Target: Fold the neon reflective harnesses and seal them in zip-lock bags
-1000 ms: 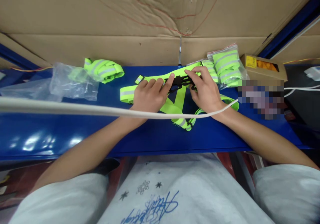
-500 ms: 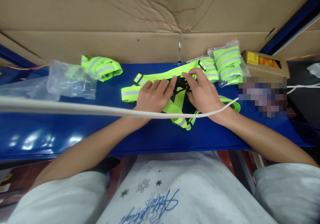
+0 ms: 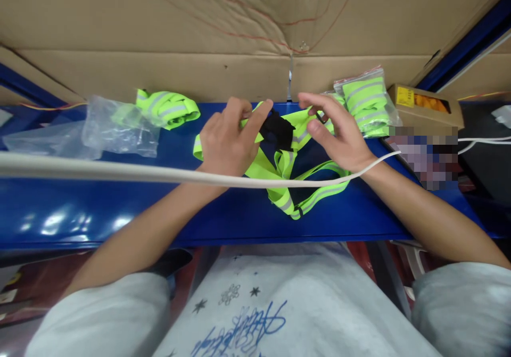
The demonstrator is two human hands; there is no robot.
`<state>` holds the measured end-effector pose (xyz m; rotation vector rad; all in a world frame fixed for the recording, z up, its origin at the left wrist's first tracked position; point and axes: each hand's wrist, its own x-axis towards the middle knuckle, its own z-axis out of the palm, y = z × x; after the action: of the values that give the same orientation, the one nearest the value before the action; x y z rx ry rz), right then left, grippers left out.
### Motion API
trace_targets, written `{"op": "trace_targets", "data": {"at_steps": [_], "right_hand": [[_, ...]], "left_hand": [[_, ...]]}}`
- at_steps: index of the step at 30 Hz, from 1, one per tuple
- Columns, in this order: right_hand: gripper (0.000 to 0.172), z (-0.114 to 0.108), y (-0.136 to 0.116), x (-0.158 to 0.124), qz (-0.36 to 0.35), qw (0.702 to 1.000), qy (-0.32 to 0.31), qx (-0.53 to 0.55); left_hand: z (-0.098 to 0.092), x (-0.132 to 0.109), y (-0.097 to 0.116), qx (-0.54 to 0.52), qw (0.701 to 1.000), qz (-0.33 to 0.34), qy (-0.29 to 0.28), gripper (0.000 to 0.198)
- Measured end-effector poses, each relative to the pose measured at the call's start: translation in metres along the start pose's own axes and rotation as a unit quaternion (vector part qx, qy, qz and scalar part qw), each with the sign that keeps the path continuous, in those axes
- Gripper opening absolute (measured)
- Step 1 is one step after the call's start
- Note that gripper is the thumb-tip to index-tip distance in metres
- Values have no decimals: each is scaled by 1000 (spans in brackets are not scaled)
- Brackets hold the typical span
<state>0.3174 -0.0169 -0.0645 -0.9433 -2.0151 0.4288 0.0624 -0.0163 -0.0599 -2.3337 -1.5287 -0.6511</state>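
A neon-yellow reflective strap harness (image 3: 285,165) with grey stripes lies loosely looped on the blue table. My left hand (image 3: 231,139) is closed on it, gripping near a bunched black piece (image 3: 279,130) that is too blurred to make out fully. To the right of that piece, my right hand (image 3: 341,131) is spread, its thumb and fingers apart, over a stretch of strap with a small black slider. Whether its fingertips touch the strap cannot be made out. One more slider (image 3: 295,213) sits at the loop's near end.
Rolled yellow straps (image 3: 170,109) and clear plastic bags (image 3: 120,128) lie at the back left. At the back right are a bagged strap (image 3: 365,101) and a cardboard box (image 3: 427,109). A white cable (image 3: 159,176) crosses in front of my wrists.
My hands have moved apart. The right hand has let go of the black part and opened, while the left has shifted left. The strap's near loop now spreads wider.
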Motion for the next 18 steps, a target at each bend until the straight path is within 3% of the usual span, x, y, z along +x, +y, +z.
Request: {"op": "trace_targets", "data": {"at_steps": [6,10,14,16,18], "right_hand": [[52,11,1,32,54,970,-135,196],[43,3,-6,64,72,954,-141,253],[42,-21,-15,103,16,959,-88,269],[47,-33,-20,121,-36,950,-107,293],[47,-43,-25,137,-92,940,-122,306]], "left_hand": [[6,-4,4,-75,993,38,83,51],[-1,5,-6,-229,955,118,149,59],[-23,26,-33,-387,910,142,47,110],[-33,42,-45,-441,889,124,-9,108],[-40,62,-48,-470,874,122,-23,104]]}}
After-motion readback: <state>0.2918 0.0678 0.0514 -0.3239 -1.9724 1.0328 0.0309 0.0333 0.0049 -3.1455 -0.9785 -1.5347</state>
